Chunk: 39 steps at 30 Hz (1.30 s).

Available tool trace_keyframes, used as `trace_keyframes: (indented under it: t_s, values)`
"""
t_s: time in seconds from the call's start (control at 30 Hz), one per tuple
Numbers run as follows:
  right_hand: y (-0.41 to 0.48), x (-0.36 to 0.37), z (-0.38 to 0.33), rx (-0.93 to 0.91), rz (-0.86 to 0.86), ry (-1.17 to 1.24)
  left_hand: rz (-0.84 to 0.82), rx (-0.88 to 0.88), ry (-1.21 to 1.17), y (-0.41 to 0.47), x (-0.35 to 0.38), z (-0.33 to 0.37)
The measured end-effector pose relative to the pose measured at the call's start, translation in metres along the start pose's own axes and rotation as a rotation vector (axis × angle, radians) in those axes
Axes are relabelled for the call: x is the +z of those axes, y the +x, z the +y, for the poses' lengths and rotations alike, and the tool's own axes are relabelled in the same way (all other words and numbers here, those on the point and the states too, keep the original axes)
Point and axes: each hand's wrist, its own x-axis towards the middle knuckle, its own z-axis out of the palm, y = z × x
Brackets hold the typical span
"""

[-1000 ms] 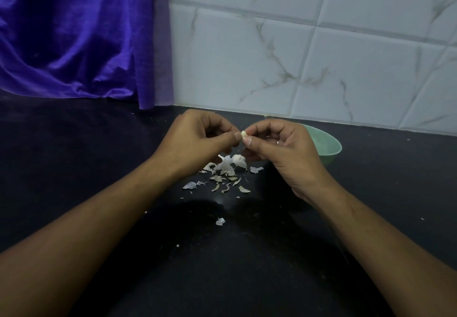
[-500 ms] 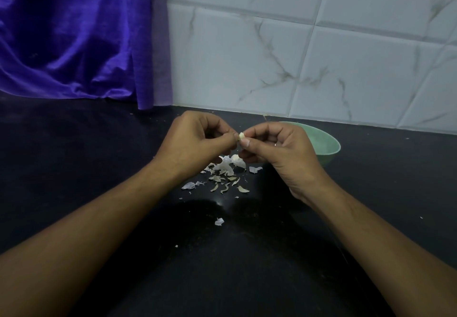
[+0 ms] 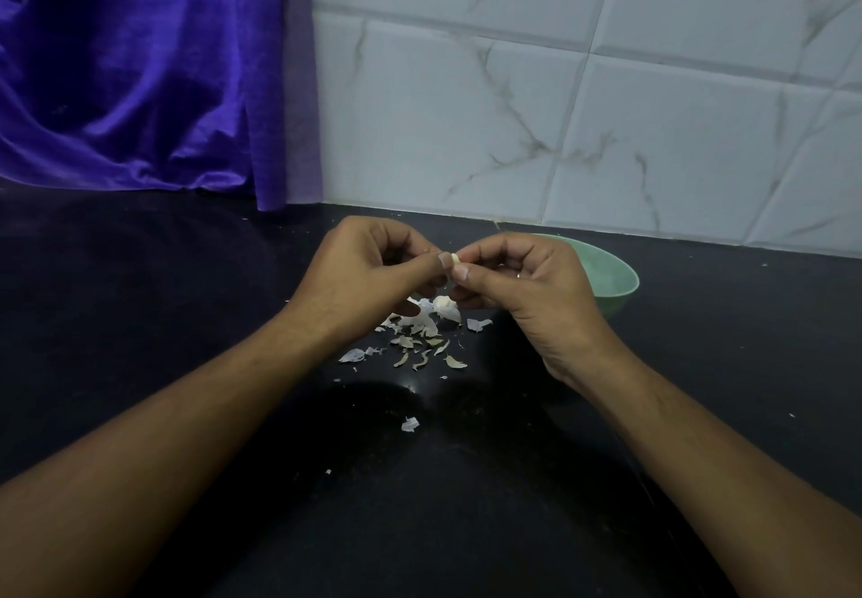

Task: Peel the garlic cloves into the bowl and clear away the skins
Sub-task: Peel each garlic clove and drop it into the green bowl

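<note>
A small pale garlic clove (image 3: 454, 259) is held above the black counter, pinched between the fingertips of both hands. My left hand (image 3: 368, 271) grips it from the left and my right hand (image 3: 527, 285) from the right, thumbs meeting at the clove. Below the hands lies a piece of garlic bulb (image 3: 445, 306) amid a scatter of white and tan skins (image 3: 420, 348). The light green bowl (image 3: 615, 278) stands behind my right hand, which hides its left part; its contents are not visible.
The black counter (image 3: 186, 317) spreads wide on both sides. One stray skin flake (image 3: 409, 423) lies nearer to me. A purple cloth (image 3: 140, 75) hangs at the back left against the white marbled tile wall (image 3: 559, 107).
The hands stay together on the clove, with only slight shifting of the fingertips. The skins and bowl have not moved.
</note>
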Motion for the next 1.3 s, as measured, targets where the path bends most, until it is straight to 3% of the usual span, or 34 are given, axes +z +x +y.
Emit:
trace_keyframes:
  t_s: [0.63, 0.97, 1.3]
  values:
    - [-0.001, 0.0032, 0.002, 0.043, -0.008, 0.085, 0.068, -0.032, -0.036, -0.0011, 0.0051, -0.0004]
    - [-0.0014, 0.0034, 0.0025, 0.052, -0.001, 0.077, 0.113, 0.131, 0.284, -0.002, 0.0024, 0.0011]
    - [-0.0005, 0.0064, 0.0028, 0.107, -0.053, 0.147, 0.094, 0.136, 0.296, -0.0011, 0.0028, 0.0017]
